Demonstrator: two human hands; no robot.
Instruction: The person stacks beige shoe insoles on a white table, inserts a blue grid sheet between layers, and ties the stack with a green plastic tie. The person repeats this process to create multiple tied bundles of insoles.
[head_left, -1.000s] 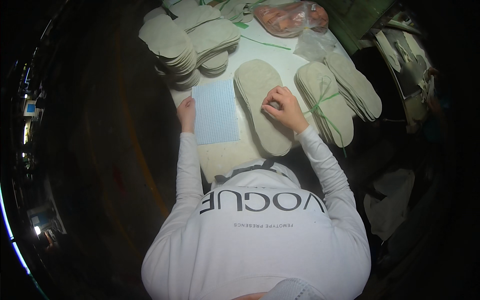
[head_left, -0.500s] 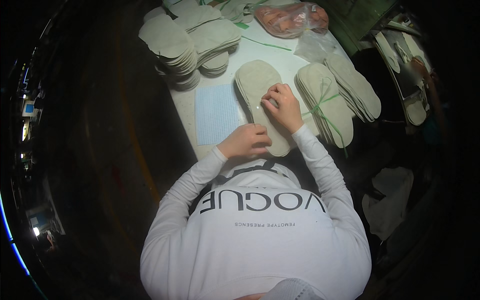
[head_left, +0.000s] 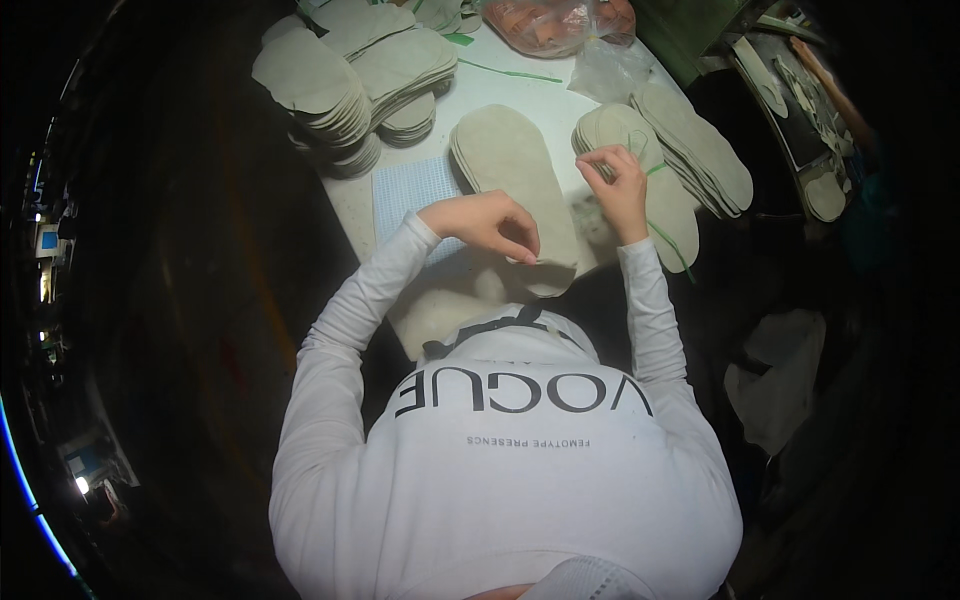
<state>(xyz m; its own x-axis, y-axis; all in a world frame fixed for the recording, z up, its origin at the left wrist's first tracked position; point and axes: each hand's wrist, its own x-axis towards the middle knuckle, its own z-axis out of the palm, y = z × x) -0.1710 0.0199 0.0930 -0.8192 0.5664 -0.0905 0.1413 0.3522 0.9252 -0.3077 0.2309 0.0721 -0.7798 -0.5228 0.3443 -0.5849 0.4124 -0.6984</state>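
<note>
A stack of pale grey-green insoles (head_left: 515, 150) lies lengthwise on the table in front of me. At its near end my left hand (head_left: 490, 222) is closed, thumb and fingertips pinching the edge of the top insole. My right hand (head_left: 622, 190) is raised to the right of this stack, over a second stack of insoles (head_left: 668, 215) bound with green string. Its thumb and forefinger are drawn together; whatever they might hold is too small to make out. A light blue sheet with a fine grid (head_left: 408, 190) lies left of the middle stack, partly under my left forearm.
More insole stacks (head_left: 310, 85) are piled at the table's far left. A clear bag of orange-brown pieces (head_left: 565, 25) sits at the far edge. Another insole stack (head_left: 697, 150) lies at the right edge. Beyond, a person's arm (head_left: 835, 85) shows near a second work surface.
My right hand has lifted off the middle stack and moved right. My left hand has shifted slightly forward at the near end. The view has also moved a little.
</note>
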